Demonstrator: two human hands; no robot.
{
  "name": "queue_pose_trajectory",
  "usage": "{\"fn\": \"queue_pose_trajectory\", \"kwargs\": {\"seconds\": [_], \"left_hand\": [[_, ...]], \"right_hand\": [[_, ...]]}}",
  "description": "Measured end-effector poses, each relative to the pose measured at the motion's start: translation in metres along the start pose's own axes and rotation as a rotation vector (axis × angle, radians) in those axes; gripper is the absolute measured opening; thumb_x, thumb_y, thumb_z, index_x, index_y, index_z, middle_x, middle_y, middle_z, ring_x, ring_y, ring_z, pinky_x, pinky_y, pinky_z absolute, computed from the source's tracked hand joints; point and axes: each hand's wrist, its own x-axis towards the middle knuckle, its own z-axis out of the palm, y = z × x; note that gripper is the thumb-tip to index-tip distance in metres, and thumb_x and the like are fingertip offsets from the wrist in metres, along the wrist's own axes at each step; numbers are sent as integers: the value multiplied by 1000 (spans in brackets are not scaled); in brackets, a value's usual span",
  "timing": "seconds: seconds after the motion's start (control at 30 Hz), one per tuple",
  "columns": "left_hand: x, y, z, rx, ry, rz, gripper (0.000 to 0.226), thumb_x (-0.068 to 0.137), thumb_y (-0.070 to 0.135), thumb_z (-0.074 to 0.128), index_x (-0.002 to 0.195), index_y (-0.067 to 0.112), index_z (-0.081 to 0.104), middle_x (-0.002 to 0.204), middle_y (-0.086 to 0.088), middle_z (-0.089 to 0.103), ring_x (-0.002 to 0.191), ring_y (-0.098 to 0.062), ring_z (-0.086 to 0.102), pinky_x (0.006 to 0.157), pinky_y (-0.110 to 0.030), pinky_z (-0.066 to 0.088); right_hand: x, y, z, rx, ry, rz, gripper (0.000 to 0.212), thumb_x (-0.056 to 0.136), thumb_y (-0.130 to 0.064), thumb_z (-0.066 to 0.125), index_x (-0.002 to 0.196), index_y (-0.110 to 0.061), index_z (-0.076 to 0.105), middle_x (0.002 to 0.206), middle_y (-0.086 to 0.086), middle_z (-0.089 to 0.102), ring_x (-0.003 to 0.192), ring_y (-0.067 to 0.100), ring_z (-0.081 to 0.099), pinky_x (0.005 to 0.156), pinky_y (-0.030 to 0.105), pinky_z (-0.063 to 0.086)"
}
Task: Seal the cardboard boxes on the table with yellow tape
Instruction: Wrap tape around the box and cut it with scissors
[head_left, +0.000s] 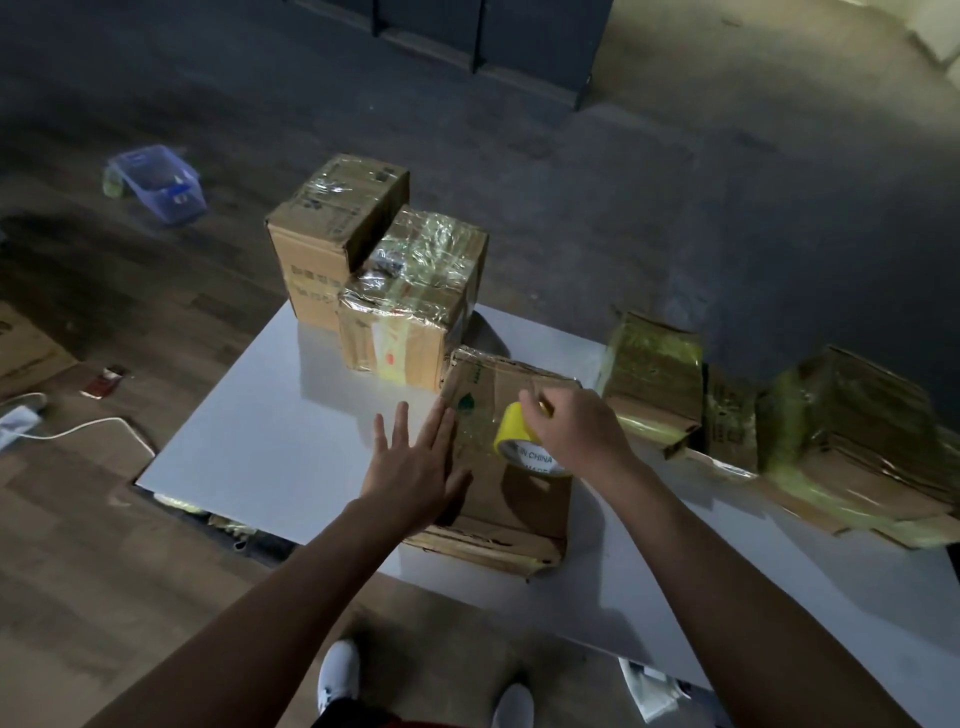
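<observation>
A flat cardboard box lies on the white table right in front of me. My left hand rests flat on the box's left edge, fingers spread. My right hand grips the roll of yellow tape, which stands on the box top. A clear yellowish strip of tape runs across the top of the box between my hands.
Two taller taped boxes stand at the table's far end. Several taped boxes line the right side. On the floor lie a blue plastic bin, a white cable and flattened cardboard.
</observation>
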Motion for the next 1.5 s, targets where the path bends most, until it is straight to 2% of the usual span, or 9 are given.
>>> {"fn": "queue_pose_trajectory", "kwargs": {"seconds": [0.2, 0.43, 0.57, 0.73, 0.9, 1.0, 1.13, 1.3, 1.5], "left_hand": [[9, 20, -15, -1, 91, 116, 72, 101, 47, 27, 153, 8, -4, 161, -14, -8, 148, -33, -11, 117, -57, -1], [11, 26, 4, -83, 150, 208, 81, 88, 57, -6, 154, 10, -2, 162, -8, 5, 148, -18, -6, 118, -37, -10], [14, 28, 2, -20, 95, 200, 91, 77, 59, -14, 153, 10, -7, 162, -10, -5, 149, -22, -9, 119, -40, -9], [14, 28, -1, -18, 87, 206, 96, 75, 63, -15, 154, 10, -2, 162, -10, -4, 149, -24, -8, 119, -42, -6], [14, 34, -1, -12, 84, 193, 92, 80, 65, -8, 154, 10, -1, 162, -11, -3, 149, -25, -6, 120, -44, -5], [14, 41, -2, -46, 126, 196, 75, 96, 56, 18, 154, 12, 2, 162, -12, 2, 149, -27, -1, 120, -48, -1], [13, 56, 2, -122, 116, 306, 82, 83, 53, -3, 155, 16, 1, 162, -7, 2, 149, -20, -3, 120, -42, -2], [17, 49, 5, -125, 100, 336, 84, 81, 55, -4, 155, 16, 5, 162, -7, 3, 149, -21, -2, 119, -40, -3], [17, 48, 4, -111, 94, 338, 84, 83, 56, -2, 155, 14, 0, 162, -6, 2, 150, -19, -2, 118, -37, -4]], "right_hand": [[0, -5, 3, 67, 57, 47, 52, 95, -32, 51, 50, -21, 27, 49, -3, 30, 54, 21, 36, 49, 29, 18], [-9, 16, 2, 393, -68, 159, 46, 94, -46, 53, 71, -7, 64, 63, 2, 60, 59, 8, 53, 57, 27, 38], [-17, 24, 6, 513, -70, 188, 43, 95, -44, 51, 64, -14, 56, 51, -8, 47, 50, -1, 46, 51, 19, 33], [-12, 25, -11, 213, -27, 81, 54, 94, -46, 53, 53, -13, 40, 47, -1, 34, 50, 15, 41, 49, 32, 27], [-18, 32, -11, 80, 41, 121, 55, 94, -48, 48, 51, -18, 34, 51, -1, 35, 58, 25, 42, 56, 30, 28], [-17, 25, -8, 104, 72, 124, 54, 95, -44, 48, 50, -19, 33, 48, -2, 33, 57, 23, 43, 55, 29, 27], [-20, 27, -9, 262, 46, 156, 51, 95, -43, 52, 51, -18, 43, 48, -2, 41, 51, 14, 43, 51, 31, 29], [-34, 46, -1, 583, 39, 198, 39, 96, -36, 56, 59, -22, 58, 52, -11, 50, 52, 0, 44, 55, 28, 36], [-24, 55, -33, 255, 71, 107, 52, 92, -37, 58, 50, -16, 39, 47, -3, 33, 48, 12, 34, 49, 31, 25]]}}
